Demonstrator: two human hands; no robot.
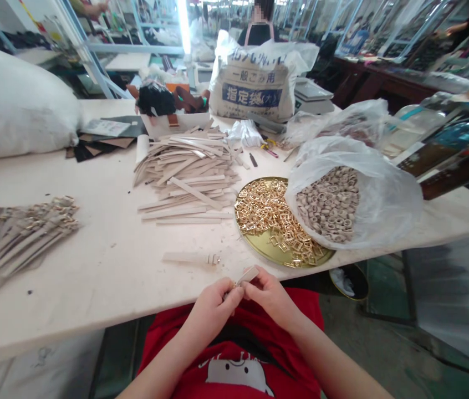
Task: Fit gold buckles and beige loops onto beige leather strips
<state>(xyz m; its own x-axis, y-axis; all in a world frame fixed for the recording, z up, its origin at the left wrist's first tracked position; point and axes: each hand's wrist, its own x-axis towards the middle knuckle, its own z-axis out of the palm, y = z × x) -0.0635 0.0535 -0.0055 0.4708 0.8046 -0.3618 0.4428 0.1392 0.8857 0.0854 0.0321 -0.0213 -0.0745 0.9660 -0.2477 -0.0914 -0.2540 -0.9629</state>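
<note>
Close to the table's front edge, both my hands meet around a short beige strap. My left hand is closed, pinching the strap's near end, where a small glint of gold shows; the fingers hide most of that end. With the fingers of my right hand I grip the strap just beside it. A finished-looking strap with a gold buckle lies on the table just beyond my hands. To the right, a round gold tray bears many loose gold buckles.
Loose beige strips are piled mid-table. Buckled straps lie in a heap at left. An open plastic bag of small beige loops overlaps the tray. Behind stand a printed sack and a scale; another person is farther back.
</note>
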